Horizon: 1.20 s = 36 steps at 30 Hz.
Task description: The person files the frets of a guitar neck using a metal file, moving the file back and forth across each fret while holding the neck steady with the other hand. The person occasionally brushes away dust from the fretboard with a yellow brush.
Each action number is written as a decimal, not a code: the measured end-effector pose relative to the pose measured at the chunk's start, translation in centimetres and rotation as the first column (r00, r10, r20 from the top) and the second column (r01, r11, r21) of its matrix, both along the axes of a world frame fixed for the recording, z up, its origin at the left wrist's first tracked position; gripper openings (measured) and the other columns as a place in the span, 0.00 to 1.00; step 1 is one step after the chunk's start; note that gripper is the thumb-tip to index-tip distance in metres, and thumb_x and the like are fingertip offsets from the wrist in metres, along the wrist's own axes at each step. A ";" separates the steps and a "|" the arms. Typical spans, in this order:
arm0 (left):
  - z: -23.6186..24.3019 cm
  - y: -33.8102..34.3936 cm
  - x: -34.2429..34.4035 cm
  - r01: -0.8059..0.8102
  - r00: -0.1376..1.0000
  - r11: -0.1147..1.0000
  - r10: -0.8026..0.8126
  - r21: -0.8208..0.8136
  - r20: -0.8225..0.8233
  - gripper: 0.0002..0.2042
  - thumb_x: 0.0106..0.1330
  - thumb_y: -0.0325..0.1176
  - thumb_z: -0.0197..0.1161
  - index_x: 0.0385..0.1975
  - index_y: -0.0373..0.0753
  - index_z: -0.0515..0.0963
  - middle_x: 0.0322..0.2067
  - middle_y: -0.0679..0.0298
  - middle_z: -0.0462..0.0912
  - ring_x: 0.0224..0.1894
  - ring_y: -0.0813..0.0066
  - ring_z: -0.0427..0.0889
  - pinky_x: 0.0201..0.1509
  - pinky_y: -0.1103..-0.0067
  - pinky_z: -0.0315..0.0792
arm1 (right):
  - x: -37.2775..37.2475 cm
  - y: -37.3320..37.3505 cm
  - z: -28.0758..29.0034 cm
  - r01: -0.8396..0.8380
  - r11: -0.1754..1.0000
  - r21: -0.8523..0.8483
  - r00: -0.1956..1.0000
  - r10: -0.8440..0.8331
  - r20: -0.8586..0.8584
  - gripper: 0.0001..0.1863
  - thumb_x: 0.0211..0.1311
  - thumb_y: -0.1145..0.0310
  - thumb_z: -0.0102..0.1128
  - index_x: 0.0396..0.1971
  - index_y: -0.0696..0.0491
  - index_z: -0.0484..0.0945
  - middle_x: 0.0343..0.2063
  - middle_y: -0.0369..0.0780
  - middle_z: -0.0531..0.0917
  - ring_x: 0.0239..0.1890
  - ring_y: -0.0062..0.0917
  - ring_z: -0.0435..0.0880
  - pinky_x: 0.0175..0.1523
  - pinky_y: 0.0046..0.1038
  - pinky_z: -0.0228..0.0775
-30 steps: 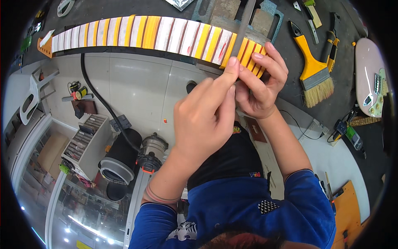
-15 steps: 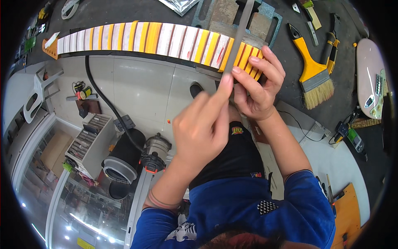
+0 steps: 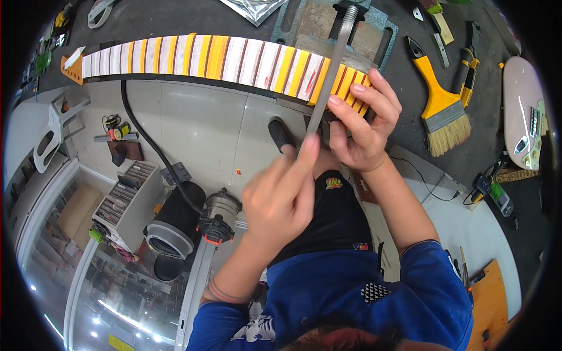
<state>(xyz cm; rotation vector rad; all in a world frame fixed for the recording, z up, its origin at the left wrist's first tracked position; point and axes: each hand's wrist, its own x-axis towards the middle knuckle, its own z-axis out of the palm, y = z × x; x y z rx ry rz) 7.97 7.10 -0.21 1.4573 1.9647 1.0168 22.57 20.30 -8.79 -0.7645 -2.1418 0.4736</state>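
Note:
A long guitar neck [image 3: 193, 55], striped with yellow and white tape, lies along the edge of a dark workbench. A slim grey metal file [image 3: 328, 76] crosses it near its right end. My left hand [image 3: 281, 196] grips the file's near end, with the forefinger stretched along the blade. My right hand [image 3: 363, 126] clasps the neck just right of the file, fingers on top of the taped frets and thumb underneath. The neck's right end is hidden under those fingers.
A blue-grey vise [image 3: 304, 17] stands behind the neck. A yellow-handled brush [image 3: 439, 99], pliers [image 3: 468, 64] and a pale guitar body [image 3: 524, 123] lie on the bench at right. Below on the floor are a black vacuum [image 3: 175, 225], its hose [image 3: 146, 140] and a white chair [image 3: 50, 134].
My left hand has drawn back toward my body, pulling the file across the neck so more of the blade shows. My right hand stays on the neck.

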 end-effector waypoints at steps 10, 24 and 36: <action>-0.2 3.2 -1.0 -0.029 0.997 0.999 0.028 0.019 0.066 0.26 0.65 0.17 0.69 0.65 0.39 0.84 0.22 0.60 0.73 0.20 0.64 0.75 0.25 0.69 0.70 | -0.6 0.0 -0.1 -0.004 1.000 0.006 1.000 0.004 -0.009 0.30 0.49 0.77 0.68 0.55 0.39 0.90 0.59 0.39 0.77 0.70 0.47 0.72 0.74 0.45 0.71; -0.4 4.0 -1.0 -0.045 0.984 0.998 0.035 0.055 0.175 0.23 0.65 0.15 0.68 0.62 0.34 0.85 0.22 0.59 0.77 0.20 0.63 0.78 0.28 0.71 0.74 | -0.5 -0.1 -0.1 0.006 1.000 -0.008 1.000 -0.006 -0.006 0.30 0.49 0.77 0.68 0.55 0.39 0.90 0.60 0.39 0.77 0.70 0.47 0.72 0.75 0.45 0.70; 0.1 1.7 -0.9 -0.017 0.983 1.000 0.016 0.007 0.185 0.25 0.65 0.15 0.68 0.64 0.35 0.84 0.23 0.57 0.77 0.20 0.63 0.78 0.28 0.70 0.75 | -0.3 -0.1 -0.1 0.004 1.000 -0.002 1.000 -0.004 0.007 0.30 0.49 0.76 0.67 0.55 0.39 0.90 0.59 0.39 0.77 0.70 0.47 0.72 0.74 0.44 0.70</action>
